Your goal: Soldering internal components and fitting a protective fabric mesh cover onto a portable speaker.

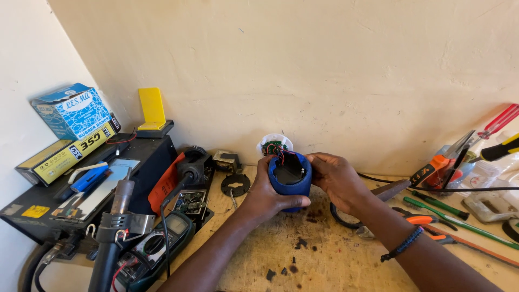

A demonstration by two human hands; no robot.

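I see my left hand (266, 196) and right hand (338, 178) both wrapped around the blue speaker (290, 178) at mid-bench — its shell is open, wires (274, 151) running to the white cap (274, 144) just behind (innards exposed) — so, I judge, disassembly is partway, with closing still left.

multimeter (162, 246), blue box (72, 111), red screwdriver (500, 120)

Both hands (303, 181) curled together, forearms angled inward from below.
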